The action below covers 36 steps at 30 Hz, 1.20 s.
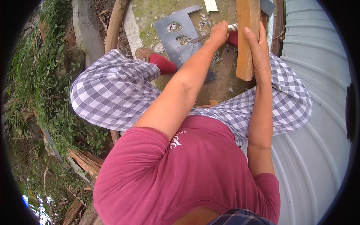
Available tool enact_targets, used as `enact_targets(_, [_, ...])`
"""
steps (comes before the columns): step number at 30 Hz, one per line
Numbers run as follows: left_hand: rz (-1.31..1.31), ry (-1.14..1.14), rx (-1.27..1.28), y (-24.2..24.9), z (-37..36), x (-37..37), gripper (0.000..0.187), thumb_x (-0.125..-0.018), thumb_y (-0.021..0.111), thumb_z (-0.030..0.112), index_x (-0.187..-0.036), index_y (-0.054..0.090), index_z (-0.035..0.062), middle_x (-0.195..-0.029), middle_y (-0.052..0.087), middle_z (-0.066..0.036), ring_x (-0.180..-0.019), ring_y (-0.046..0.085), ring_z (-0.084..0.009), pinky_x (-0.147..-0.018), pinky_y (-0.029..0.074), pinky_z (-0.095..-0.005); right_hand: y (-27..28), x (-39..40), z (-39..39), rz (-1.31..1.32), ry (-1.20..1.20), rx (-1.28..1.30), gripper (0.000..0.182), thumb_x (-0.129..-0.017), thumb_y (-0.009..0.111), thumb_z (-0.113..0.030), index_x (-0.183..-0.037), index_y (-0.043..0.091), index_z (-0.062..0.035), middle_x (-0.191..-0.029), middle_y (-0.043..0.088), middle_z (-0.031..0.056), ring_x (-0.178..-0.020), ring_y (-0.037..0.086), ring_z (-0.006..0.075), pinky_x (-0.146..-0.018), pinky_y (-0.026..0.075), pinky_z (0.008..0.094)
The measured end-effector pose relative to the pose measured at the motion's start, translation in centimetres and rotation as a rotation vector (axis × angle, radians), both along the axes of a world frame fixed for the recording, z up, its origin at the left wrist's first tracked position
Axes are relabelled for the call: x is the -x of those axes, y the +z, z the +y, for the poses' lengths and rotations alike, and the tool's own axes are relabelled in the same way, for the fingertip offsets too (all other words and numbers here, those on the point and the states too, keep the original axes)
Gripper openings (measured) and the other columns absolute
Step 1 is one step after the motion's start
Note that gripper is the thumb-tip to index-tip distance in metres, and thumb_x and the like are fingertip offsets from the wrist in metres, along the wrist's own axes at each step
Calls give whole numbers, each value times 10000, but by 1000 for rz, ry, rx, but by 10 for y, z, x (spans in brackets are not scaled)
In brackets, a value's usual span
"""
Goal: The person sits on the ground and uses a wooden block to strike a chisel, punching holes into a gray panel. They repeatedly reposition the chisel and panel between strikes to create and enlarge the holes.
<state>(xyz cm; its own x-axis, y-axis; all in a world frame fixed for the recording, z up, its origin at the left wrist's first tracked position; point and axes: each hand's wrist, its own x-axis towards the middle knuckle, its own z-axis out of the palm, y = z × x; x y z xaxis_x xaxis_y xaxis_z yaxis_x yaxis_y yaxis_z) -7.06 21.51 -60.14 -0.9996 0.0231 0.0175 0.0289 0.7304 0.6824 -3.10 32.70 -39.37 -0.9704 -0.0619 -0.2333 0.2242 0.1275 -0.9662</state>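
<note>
My left hand [218, 33] is closed around a knife-like tool with a dark flat blade [200, 38]; a pale, banded end sticks out on the other side of the fist. The blade's tip lies over a grey sheet [189, 22], close to one of its two ragged holes. My right hand [259, 47] grips a thick wooden block [244, 41], held lengthwise to the right of my left hand. The fingers on the block's far side are partly hidden. Grey broken chips [203, 23] lie beside the sheet.
My foot in a red sock and brown shoe [143, 54] is at the sheet's left edge. A ribbed metal sheet [318, 67] runs along the right. On the left are a wooden pole [115, 26] and green plants [48, 71]. A pale yellow strip [211, 5] lies at the top.
</note>
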Motion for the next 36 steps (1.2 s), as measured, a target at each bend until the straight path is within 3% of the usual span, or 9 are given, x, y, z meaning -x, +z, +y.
enact_targets(4, [60, -18, -35, 2, 3, -18, 302, -700, 656, 70, -917, 457, 3, -917, 558, -208, -907, 539, -407, -804, 442, -455, 6, 0, -3, 49, 38, -20, 743, -789, 648, -383, -1350, 354, 6, -1157, 548, 167, -1022, 560, 210, -849, 457, 314])
enact_targets(7, [68, -57, -185, 20, -30, -16, 347, -758, 648, 223, -999, 509, 15, -920, 557, -215, -877, 536, -402, -756, 449, -447, -6, 3, 0, 58, 11, -38, 753, -784, 653, -389, -1348, 355, 9, -1147, 551, 166, -984, 580, 202, -806, 480, 307])
enact_targets(9, [198, 168, -274, 44, -55, -16, 367, -669, 671, 124, -960, 495, -13, -908, 540, -212, -883, 528, -403, -821, 438, -440, 4, 1, -3, 41, 10, -3, 756, -782, 654, -391, -1348, 355, 11, -1138, 553, 169, -957, 590, 197, -781, 489, 301])
enact_targets(11, [132, 282, -182, 51, -86, -15, 443, -653, 687, 178, -991, 501, -41, -917, 551, -238, -886, 542, -393, -812, 450, -440, 9, -2, -5, 30, 12, 28, 759, -780, 656, -393, -1347, 355, 12, -1129, 556, 172, -930, 600, 191, -757, 497, 294])
enact_targets(14, [-58, 422, -225, 51, -123, -12, 474, -649, 707, 212, -988, 505, -52, -928, 582, -246, -881, 575, -374, -796, 469, -432, 12, -3, -5, -25, 48, 18, 710, -827, 605, -409, -1367, 350, -25, -1171, 518, 133, -1024, 529, 175, -841, 442, 291])
enact_targets(20, [172, 725, -517, 46, -120, -32, 436, -704, 725, 224, -981, 506, -32, -916, 630, -216, -848, 626, -333, -772, 483, -393, 8, -10, -9, -16, 59, 34, 730, -789, 649, -385, -1350, 371, -12, -1127, 566, 149, -928, 601, 193, -771, 482, 296])
enact_targets(24, [144, 651, -478, 61, -111, -36, 422, -723, 723, 223, -983, 502, -26, -906, 636, -207, -839, 631, -320, -761, 484, -392, 5, -12, -10, 30, 55, -3, 754, -780, 645, -418, -1357, 369, -17, -1166, 556, 174, -1039, 562, 229, -874, 441, 330])
enact_targets(26, [161, 573, -416, 61, -109, -36, 398, -747, 737, 259, -957, 532, -10, -859, 631, -98, -790, 592, -167, -708, 484, -316, 6, -11, -9, 30, 62, -20, 767, -776, 644, -431, -1358, 368, -15, -1183, 550, 181, -1072, 548, 239, -898, 429, 336])
enact_targets(36, [70, 300, -588, 51, -121, -34, 237, -782, 682, 166, -910, 538, 27, -803, 602, -27, -702, 548, -111, -644, 466, -264, -4, -10, -10, 35, 96, -64, 875, -765, 652, -440, -1387, 288, 55, -1229, 515, 225, -1099, 542, 262, -923, 422, 333])
